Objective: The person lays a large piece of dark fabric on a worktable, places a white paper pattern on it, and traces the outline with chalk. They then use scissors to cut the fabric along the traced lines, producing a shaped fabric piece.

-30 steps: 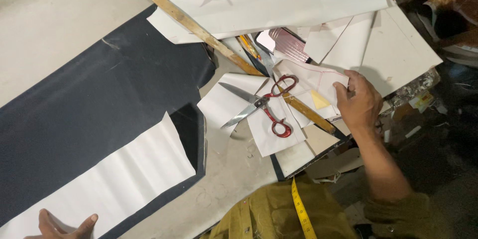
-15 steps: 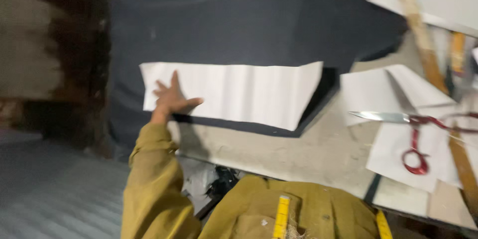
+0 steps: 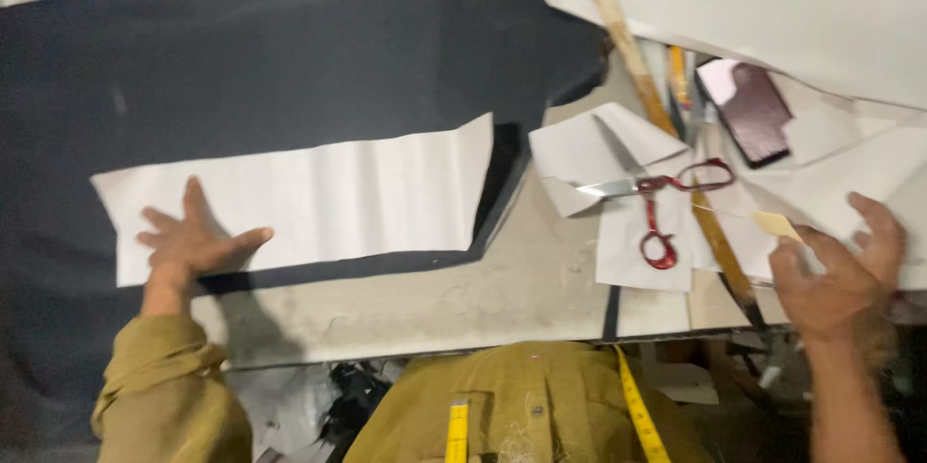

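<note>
While my left hand (image 3: 193, 243) lies flat and spread on the white pattern (image 3: 319, 195), pinning it to the dark cloth (image 3: 270, 57) on the bench (image 3: 435, 304), my right hand (image 3: 835, 275) rests with fingers loosely curled on loose papers (image 3: 869, 173), pinching a small yellowish chalk (image 3: 777, 224). I judge the pattern could slide or buckle, since only its left end is held and the right end lies free. The red-handled scissors (image 3: 661, 195) lie open on paper scraps, blades toward the pattern; a careless reach could catch them. A long wooden ruler (image 3: 632, 53) slants beneath the papers. A dark flat phone-like slab (image 3: 748, 111) sits top right. I see no packages, labels or signs.
</note>
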